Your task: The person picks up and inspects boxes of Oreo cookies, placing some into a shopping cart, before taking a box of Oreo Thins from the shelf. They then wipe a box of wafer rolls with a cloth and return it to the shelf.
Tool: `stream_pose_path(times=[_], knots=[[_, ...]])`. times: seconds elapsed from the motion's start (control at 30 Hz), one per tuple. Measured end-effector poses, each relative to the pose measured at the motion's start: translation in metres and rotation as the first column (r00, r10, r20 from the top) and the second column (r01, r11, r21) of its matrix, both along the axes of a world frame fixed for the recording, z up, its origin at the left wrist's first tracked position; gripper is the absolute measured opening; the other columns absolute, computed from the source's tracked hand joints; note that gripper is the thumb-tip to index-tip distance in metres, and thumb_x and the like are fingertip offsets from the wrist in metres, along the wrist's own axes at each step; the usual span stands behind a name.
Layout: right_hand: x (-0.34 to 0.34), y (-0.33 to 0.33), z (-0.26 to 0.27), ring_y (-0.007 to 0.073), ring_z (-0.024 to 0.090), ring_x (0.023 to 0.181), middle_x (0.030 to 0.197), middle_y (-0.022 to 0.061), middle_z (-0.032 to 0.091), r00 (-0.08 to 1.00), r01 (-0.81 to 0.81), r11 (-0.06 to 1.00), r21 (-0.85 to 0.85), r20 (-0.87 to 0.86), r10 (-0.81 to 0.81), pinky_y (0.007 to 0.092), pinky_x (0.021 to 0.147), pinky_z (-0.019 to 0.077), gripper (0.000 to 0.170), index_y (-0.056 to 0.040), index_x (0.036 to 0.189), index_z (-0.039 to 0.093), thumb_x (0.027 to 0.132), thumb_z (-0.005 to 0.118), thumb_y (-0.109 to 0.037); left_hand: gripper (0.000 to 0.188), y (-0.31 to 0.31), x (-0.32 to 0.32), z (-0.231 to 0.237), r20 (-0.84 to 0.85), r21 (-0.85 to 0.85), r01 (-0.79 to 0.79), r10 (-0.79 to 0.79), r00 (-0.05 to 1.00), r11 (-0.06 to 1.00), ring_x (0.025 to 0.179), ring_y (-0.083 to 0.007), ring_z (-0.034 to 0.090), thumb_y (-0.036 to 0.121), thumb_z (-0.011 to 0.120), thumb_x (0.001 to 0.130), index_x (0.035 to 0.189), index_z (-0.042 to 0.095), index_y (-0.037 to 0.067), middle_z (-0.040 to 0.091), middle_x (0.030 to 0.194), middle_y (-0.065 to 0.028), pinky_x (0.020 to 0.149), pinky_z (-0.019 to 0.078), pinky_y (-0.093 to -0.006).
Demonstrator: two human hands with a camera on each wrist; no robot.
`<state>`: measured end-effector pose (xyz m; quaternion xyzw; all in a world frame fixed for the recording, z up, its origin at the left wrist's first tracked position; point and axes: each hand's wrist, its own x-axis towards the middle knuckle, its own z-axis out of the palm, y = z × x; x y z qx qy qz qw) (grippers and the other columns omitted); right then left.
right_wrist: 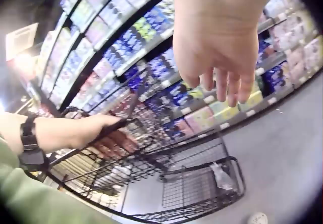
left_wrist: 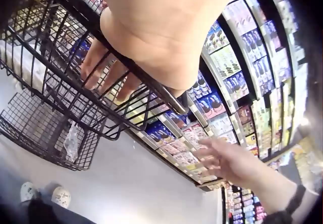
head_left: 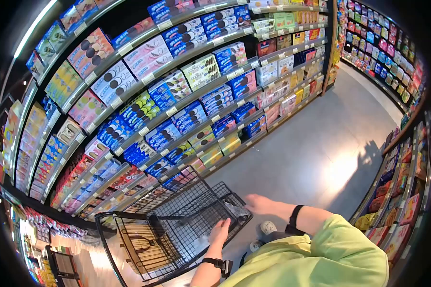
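Observation:
A black wire shopping cart (head_left: 179,217) stands in front of me beside a long snack shelf. My left hand (head_left: 219,233) holds the cart's near top rim, its fingers (left_wrist: 113,77) over the bar and down inside the wire side. In the right wrist view that left hand (right_wrist: 106,133) lies across the rim. My right hand (head_left: 259,204) is in the air near the cart's far end, blurred in the head view, its fingers (right_wrist: 221,85) loosely extended with nothing in them. A crumpled clear plastic bag (right_wrist: 222,176) lies at the cart's lower end.
Shelves of boxed cookies (head_left: 170,88), many in blue packs, run along the left and ahead. More packaged goods fill a shelf (head_left: 402,186) on the right. Grey floor (head_left: 292,148) stretches along the aisle. My white shoes (left_wrist: 60,196) are close to the cart.

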<state>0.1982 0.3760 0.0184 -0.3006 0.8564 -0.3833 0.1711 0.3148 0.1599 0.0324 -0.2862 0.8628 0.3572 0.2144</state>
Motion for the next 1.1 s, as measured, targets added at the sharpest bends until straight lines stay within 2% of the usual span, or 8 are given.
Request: stream_pose_path(times=[0.07, 0.13, 0.2, 0.27, 0.43, 0.57, 0.67, 1.1], knots=[[0.018, -0.035, 0.018, 0.0433, 0.057, 0.102, 0.12, 0.0232, 0.054, 0.993, 0.086, 0.992, -0.095, -0.078, -0.093, 0.0457, 0.089, 0.048, 0.056, -0.0007, 0.128, 0.045, 0.082, 0.063, -0.028, 0.063, -0.003, 0.006, -0.009, -0.157, 0.081, -0.064, 0.076, 0.985, 0.995, 0.119, -0.0332, 0.052, 0.056, 0.05, 0.086, 0.125, 0.057, 0.008, 0.057, 0.126, -0.0159, 0.1, 0.0381, -0.0411], [0.03, -0.057, 0.025, 0.0442, 0.052, 0.11, 0.136, 0.0246, 0.039, 0.982, 0.124, 0.991, -0.051, -0.14, -0.13, 0.0481, 0.091, 0.047, 0.071, -0.0032, 0.139, 0.029, 0.083, 0.064, -0.031, 0.048, -0.013, 0.015, -0.015, -0.356, 0.63, -0.152, 0.458, 0.815, 0.762, 0.115, -0.0333, 0.054, 0.037, 0.062, 0.087, 0.124, 0.058, 0.007, 0.058, 0.124, -0.0168, 0.098, 0.0399, -0.0393], [0.039, -0.068, 0.027, 0.0434, 0.053, 0.109, 0.14, 0.0235, 0.036, 0.959, 0.18, 0.983, -0.041, -0.215, -0.184, 0.049, 0.089, 0.0483, 0.075, -0.0046, 0.141, 0.027, 0.082, 0.064, -0.03, 0.04, -0.035, 0.037, -0.005, -0.472, 0.487, -0.095, 0.353, 0.808, 0.868, 0.109, -0.0339, 0.056, 0.025, 0.064, 0.087, 0.121, 0.059, 0.006, 0.059, 0.122, -0.0164, 0.096, 0.0415, -0.0382], [0.042, -0.073, 0.022, 0.0424, 0.051, 0.112, 0.145, 0.0221, 0.028, 0.953, 0.246, 0.969, 0.039, -0.193, -0.234, 0.0498, 0.088, 0.0487, 0.077, -0.0061, 0.144, 0.02, 0.083, 0.062, -0.029, 0.04, -0.057, 0.067, 0.024, -0.515, -0.01, -0.016, 0.008, 0.857, 1.0, 0.118, -0.0307, 0.052, 0.032, 0.062, 0.088, 0.118, 0.061, 0.006, 0.06, 0.122, -0.0165, 0.099, 0.0387, -0.0347], [0.046, -0.058, 0.021, 0.0421, 0.052, 0.107, 0.141, 0.0212, 0.032, 0.959, 0.26, 0.941, 0.216, -0.174, -0.224, 0.049, 0.087, 0.0495, 0.076, -0.0056, 0.145, 0.017, 0.083, 0.057, -0.023, 0.056, -0.117, 0.142, -0.029, -0.118, -0.569, 0.161, -0.273, 0.955, 0.807, 0.122, -0.0299, 0.046, 0.057, 0.049, 0.088, 0.121, 0.06, 0.013, 0.056, 0.127, -0.0098, 0.105, 0.0296, -0.0498], [0.041, -0.043, 0.026, 0.0405, 0.053, 0.105, 0.135, 0.0211, 0.038, 0.951, 0.265, 0.929, 0.258, -0.232, -0.207, 0.0457, 0.086, 0.0501, 0.08, -0.0029, 0.145, 0.017, 0.079, 0.058, -0.02, 0.053, -0.091, 0.129, -0.003, -0.105, -0.445, 0.209, -0.282, 0.954, 0.871, 0.12, -0.028, 0.052, 0.055, 0.04, 0.092, 0.115, 0.064, 0.014, 0.059, 0.121, -0.0222, 0.106, 0.0297, -0.0499], [0.033, -0.034, 0.033, 0.0403, 0.052, 0.107, 0.129, 0.0214, 0.041, 0.957, 0.261, 0.92, 0.29, -0.204, -0.207, 0.0458, 0.088, 0.0495, 0.085, -0.0026, 0.145, 0.017, 0.075, 0.062, -0.021, 0.065, -0.09, 0.112, -0.02, 0.195, -0.205, 0.191, -0.151, 0.969, 0.96, 0.128, -0.0291, 0.042, 0.068, 0.031, 0.088, 0.128, 0.057, 0.024, 0.05, 0.136, -0.004, 0.108, 0.0234, -0.0548], [0.007, -0.008, 0.017, 0.0418, 0.052, 0.105, 0.127, 0.0205, 0.042, 0.94, 0.281, 0.923, 0.262, -0.268, -0.211, 0.0473, 0.085, 0.0494, 0.091, -0.005, 0.146, 0.016, 0.068, 0.062, -0.009, 0.075, -0.048, 0.082, 0.008, 0.264, -0.007, 0.228, -0.218, 0.939, 0.974, 0.122, -0.0258, 0.05, 0.069, 0.021, 0.09, 0.126, 0.057, 0.014, 0.053, 0.133, -0.0095, 0.1, 0.0406, -0.0414]])
